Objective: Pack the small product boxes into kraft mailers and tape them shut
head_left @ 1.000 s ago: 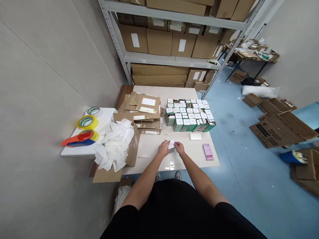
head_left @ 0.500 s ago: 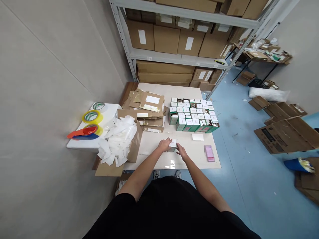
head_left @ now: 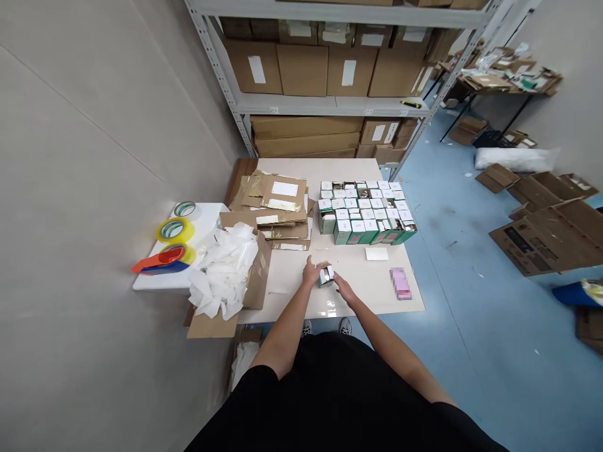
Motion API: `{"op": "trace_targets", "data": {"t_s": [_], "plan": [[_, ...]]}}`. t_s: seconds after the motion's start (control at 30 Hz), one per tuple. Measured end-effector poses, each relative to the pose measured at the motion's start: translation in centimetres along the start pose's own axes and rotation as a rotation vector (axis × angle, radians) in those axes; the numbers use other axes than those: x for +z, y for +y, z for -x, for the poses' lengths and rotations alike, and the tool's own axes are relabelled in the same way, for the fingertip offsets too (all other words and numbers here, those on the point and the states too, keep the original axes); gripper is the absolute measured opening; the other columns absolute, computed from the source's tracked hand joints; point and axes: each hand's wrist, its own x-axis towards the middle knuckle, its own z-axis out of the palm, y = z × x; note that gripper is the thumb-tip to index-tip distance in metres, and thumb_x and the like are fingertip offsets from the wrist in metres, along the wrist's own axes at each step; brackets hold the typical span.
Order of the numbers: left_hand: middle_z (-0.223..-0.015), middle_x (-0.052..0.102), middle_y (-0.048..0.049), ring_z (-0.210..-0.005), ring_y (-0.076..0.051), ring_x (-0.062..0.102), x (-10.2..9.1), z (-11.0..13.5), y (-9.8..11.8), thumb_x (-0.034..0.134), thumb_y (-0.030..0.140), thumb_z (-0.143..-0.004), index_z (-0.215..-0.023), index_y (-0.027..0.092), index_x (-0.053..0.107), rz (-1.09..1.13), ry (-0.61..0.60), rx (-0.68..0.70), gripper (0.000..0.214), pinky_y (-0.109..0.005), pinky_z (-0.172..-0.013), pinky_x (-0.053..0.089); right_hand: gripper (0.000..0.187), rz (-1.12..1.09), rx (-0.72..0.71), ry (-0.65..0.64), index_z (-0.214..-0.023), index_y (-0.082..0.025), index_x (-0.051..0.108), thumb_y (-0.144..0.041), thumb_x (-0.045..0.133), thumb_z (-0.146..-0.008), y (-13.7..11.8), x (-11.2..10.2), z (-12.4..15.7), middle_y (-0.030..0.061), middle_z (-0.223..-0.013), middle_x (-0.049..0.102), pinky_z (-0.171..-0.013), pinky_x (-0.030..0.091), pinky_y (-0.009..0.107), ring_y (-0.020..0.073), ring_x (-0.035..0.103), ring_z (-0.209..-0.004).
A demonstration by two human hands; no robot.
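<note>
Just below the centre of the frame, the left hand (head_left: 311, 272) and right hand (head_left: 345, 289) are apart, flanking a small box (head_left: 326, 283) on the table (head_left: 288, 300); whether they grip it is unclear. Its top looks not yet closed; above and right, most grouped boxes (head_left: 357, 227) look shut, a few gaping.

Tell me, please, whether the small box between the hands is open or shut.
Open, it appears: the small box shows a darker gap amid its white top. What lies inside is too small to tell.
</note>
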Motion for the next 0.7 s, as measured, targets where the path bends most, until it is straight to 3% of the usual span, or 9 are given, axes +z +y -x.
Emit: {"op": "trace_targets", "data": {"t_s": [0.1, 0.17, 0.23, 0.33, 0.57, 0.7], "plan": [[-0.137, 0.068, -0.0163, -0.120, -0.027, 0.067, 0.5, -0.2, -0.2, 0.056, 0.049, -0.096, -0.143, 0.019, 0.059, -0.021, 0.040, -0.056, 0.055, -0.033, -0.094, 0.050, 0.063, 0.019, -0.017, 0.027, -0.142, -0.033, 0.064, -0.065, 0.064, -0.088, -0.3, 0.4, -0.2, 0.0045, -0.158, 0.052, -0.110, 0.047, 0.048, 0.0297, 0.048, -0.144], [-0.127, 0.074, -0.0131, -0.117, -0.028, 0.069, 0.6, -0.4, -0.3, 0.053, 0.052, -0.097, -0.119, 0.022, 0.074, -0.036, -0.043, -0.004, 0.042, -0.034, -0.092, 0.051, 0.059, 0.024, -0.029, 0.033, -0.139, -0.033, 0.066, -0.060, 0.067, -0.087, -0.5, 0.5, -0.4, 0.0042, -0.156, 0.054, -0.109, 0.048, 0.047, 0.0297, 0.050, -0.143], [-0.118, 0.078, -0.0086, -0.114, -0.026, 0.071, 0.6, -0.6, -0.5, 0.060, 0.053, -0.093, -0.108, 0.025, 0.077, -0.006, -0.162, 0.074, 0.036, -0.032, -0.092, 0.052, 0.056, 0.026, -0.021, 0.032, -0.140, -0.034, 0.066, -0.056, 0.065, -0.088, -0.8, 0.6, -0.6, 0.0037, -0.154, 0.056, -0.107, 0.048, 0.046, 0.0287, 0.052, -0.140], [-0.123, 0.077, -0.0057, -0.116, -0.022, 0.070, 0.6, -0.9, -1.3, 0.075, 0.041, -0.083, -0.117, 0.025, 0.075, 0.106, -0.219, 0.150, 0.038, -0.028, -0.095, 0.053, 0.054, 0.025, 0.013, 0.031, -0.141, -0.033, 0.064, -0.051, 0.063, -0.090, -1.3, 0.5, -0.9, 0.0042, -0.148, 0.061, -0.103, 0.051, 0.044, 0.0266, 0.059, -0.133], [-0.135, 0.071, -0.0106, -0.116, -0.021, 0.070, 0.2, -0.9, -4.3, 0.065, 0.023, -0.088, -0.136, 0.020, 0.064, 0.345, -0.279, 0.183, 0.049, -0.031, -0.094, 0.058, 0.048, 0.094, 0.020, 0.099, -0.131, -0.028, 0.069, -0.050, 0.061, -0.089, -2.1, 0.5, -1.5, 0.0055, -0.133, 0.071, -0.092, 0.055, 0.037, 0.0247, 0.066, -0.118], [-0.145, 0.063, -0.0117, -0.129, -0.024, 0.064, 1.4, 0.6, -5.3, 0.069, 0.021, -0.082, -0.145, 0.019, 0.056, 0.433, -0.273, 0.209, 0.064, -0.035, -0.107, 0.052, 0.041, 0.309, -0.043, 0.206, -0.117, -0.025, 0.071, -0.045, 0.070, -0.081, -2.3, 1.2, -2.2, 0.0062, -0.124, 0.073, -0.096, 0.052, 0.037, 0.0251, 0.068, -0.112]]}}
